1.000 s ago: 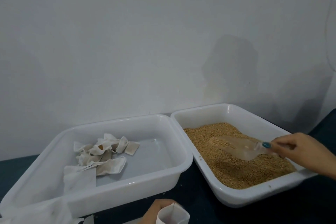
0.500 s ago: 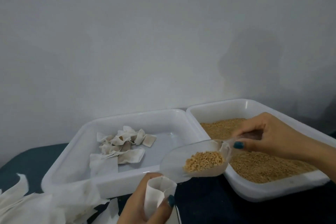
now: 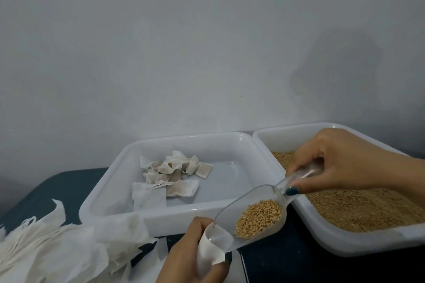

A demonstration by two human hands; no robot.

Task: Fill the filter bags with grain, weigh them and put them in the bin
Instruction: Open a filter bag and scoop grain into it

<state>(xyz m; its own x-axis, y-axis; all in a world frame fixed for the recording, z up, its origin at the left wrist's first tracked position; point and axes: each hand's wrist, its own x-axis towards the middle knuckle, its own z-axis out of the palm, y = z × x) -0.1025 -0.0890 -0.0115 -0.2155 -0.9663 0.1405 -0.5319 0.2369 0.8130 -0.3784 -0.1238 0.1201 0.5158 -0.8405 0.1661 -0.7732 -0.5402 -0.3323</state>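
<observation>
Since half a second earlier, head view: the scoop [image 3: 239, 211] has come down and its lip now sits at the open mouth of the filter bag [image 3: 210, 250], where before it hung above and beyond it. My left hand [image 3: 190, 257] grips the bag upright, fingers curled round its body and thumb across the front, so that the mouth gapes towards the scoop. My right hand [image 3: 345, 163] pinches the scoop's clear handle between thumb and curled fingers. The scoop's long axis runs from that handle, up and to the right, down to the lip at lower left; the bag therefore lies down-left of my right hand and just above my left. A small charge of grain [image 3: 258, 217] rests in the middle of the bowl, short of the lip, none of it yet in the bag. As I judge it, the pour turns on raising the handle along this same axis while the lip stays inside the mouth. Behind stand the bin [image 3: 184, 218] with filled bags [image 3: 174, 174] and, to the right, the grain tray [image 3: 345, 246].
</observation>
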